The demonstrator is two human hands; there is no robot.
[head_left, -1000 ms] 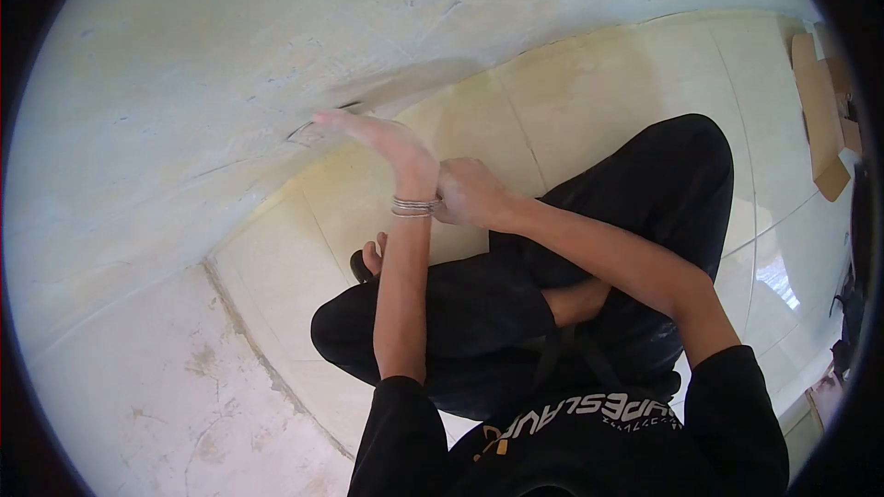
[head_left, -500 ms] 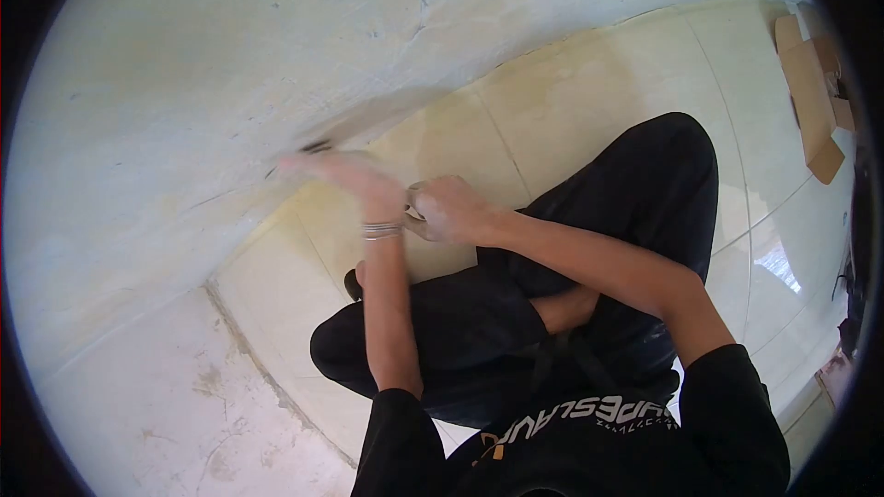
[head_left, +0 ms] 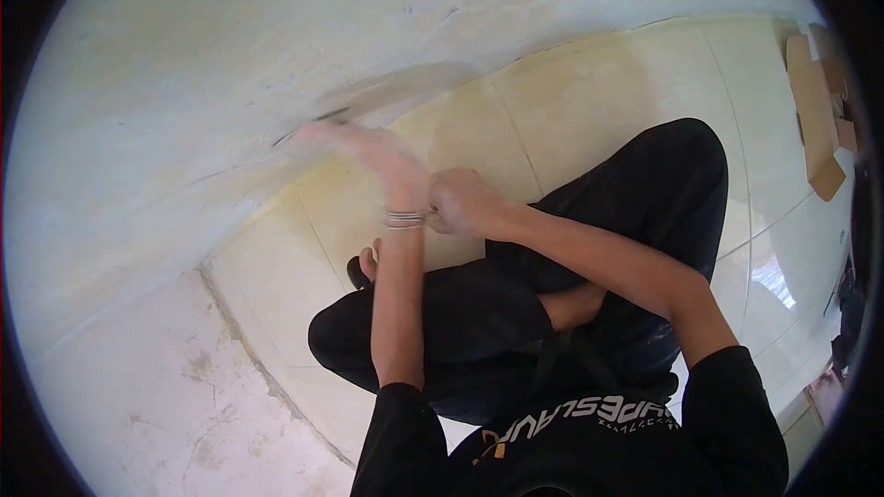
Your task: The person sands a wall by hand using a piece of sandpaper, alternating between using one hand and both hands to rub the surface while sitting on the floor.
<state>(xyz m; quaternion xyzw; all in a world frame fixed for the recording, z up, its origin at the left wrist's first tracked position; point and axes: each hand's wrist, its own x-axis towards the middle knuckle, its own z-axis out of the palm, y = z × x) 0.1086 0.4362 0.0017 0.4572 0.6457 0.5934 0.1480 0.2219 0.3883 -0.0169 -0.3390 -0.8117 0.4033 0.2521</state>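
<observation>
My left hand [head_left: 373, 152] reaches toward the pale wall, blurred by motion, so its finger positions are unclear. Thin dark streaks [head_left: 331, 115] show by its fingertips; whether it holds them I cannot make out. Several thin, light bands [head_left: 404, 219] circle my left wrist. Right beside these bands is my right hand [head_left: 468, 202], its fingers curled closed around something hidden, against the left wrist.
A scuffed wall [head_left: 230, 55] rises ahead, meeting the glossy tiled floor [head_left: 589, 83]. An open cardboard box [head_left: 810, 120] lies at the far right. My crossed legs [head_left: 635, 175] are below my arms. Rough, stained flooring [head_left: 184, 387] is at lower left.
Both hands have shifted slightly right in the view, the right hand still close to the left wrist. The wall and box have moved slightly too, as the view shifted.
</observation>
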